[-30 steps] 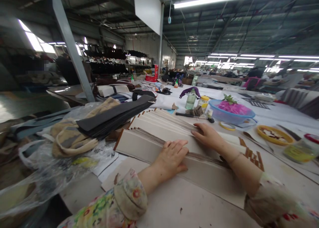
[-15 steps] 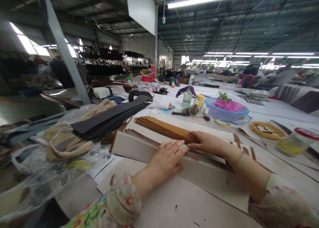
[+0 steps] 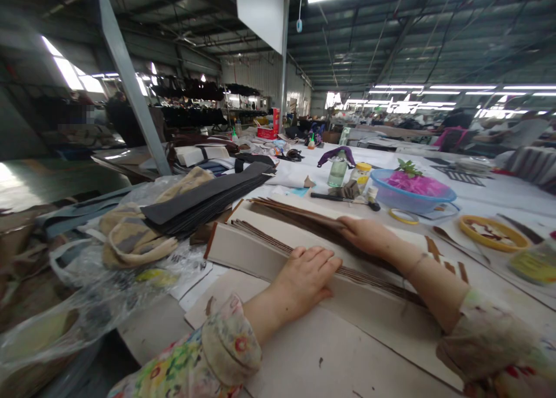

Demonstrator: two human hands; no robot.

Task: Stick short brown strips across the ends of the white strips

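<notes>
Several long cream strips with brown edges [image 3: 256,253] stand on edge in front of me, fanned slightly apart. My left hand [image 3: 302,279] is wrapped over the top of this front row, its fingers across the edges and its thumb on the near side. Behind it, my right hand [image 3: 369,236] is closed round the end of a bundle of brown strips [image 3: 295,211], which is tilted up and shows a dark brown side. Part of that bundle is hidden by the right hand and forearm. A cream surface [image 3: 278,227] shows between the two groups.
Dark grey strips [image 3: 208,198] and a camouflage cloth [image 3: 134,236] lie at left by clear plastic [image 3: 108,288]. Behind are a green bottle [image 3: 337,172], a yellow-lidded jar [image 3: 360,175], a black-handled brush [image 3: 332,197] and a blue basin [image 3: 391,198]. A yellow dish [image 3: 471,221] stands right.
The brown bundle has tipped up from showing its tan face to its dark side, and my right hand has closed on it. My left hand stays on the front strips. The view has shifted slightly left.
</notes>
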